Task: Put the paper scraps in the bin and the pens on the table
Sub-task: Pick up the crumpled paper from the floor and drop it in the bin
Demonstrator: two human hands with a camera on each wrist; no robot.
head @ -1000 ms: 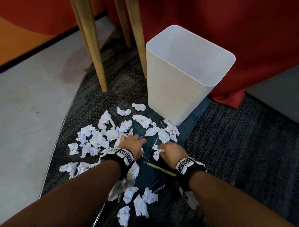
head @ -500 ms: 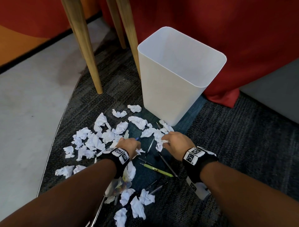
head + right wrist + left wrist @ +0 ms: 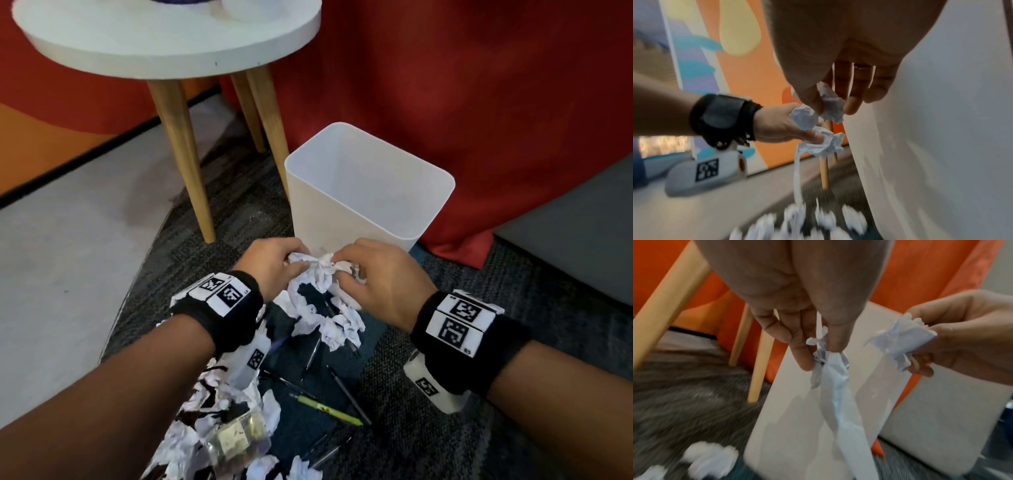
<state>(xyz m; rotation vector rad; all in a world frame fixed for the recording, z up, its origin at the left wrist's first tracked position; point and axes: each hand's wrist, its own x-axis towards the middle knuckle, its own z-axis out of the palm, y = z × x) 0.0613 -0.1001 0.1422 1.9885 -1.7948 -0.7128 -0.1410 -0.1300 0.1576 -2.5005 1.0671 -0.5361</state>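
Both hands are lifted side by side just in front of the white bin [image 3: 363,202], each pinching crumpled white paper scraps [image 3: 322,270]. My left hand [image 3: 274,263] pinches a scrap [image 3: 824,353] with a long strip hanging from it. My right hand [image 3: 373,274] holds a wad [image 3: 831,104] between thumb and fingers. Many more scraps [image 3: 222,387] lie on the carpet below. Several pens lie there too, among them a yellow-green one [image 3: 325,409] and dark ones [image 3: 349,394]. The white round table [image 3: 164,41] stands at the upper left.
The table's wooden legs [image 3: 185,161] stand left of the bin. A red curtain [image 3: 462,102] hangs behind the bin. Grey hard floor [image 3: 68,246] lies left of the dark carpet. A grey pad [image 3: 575,236] lies at the right.
Both hands have risen from the floor pile with paper scraps gripped and now hover at the bin's near side. The head view has tilted up, bringing the tabletop into sight.
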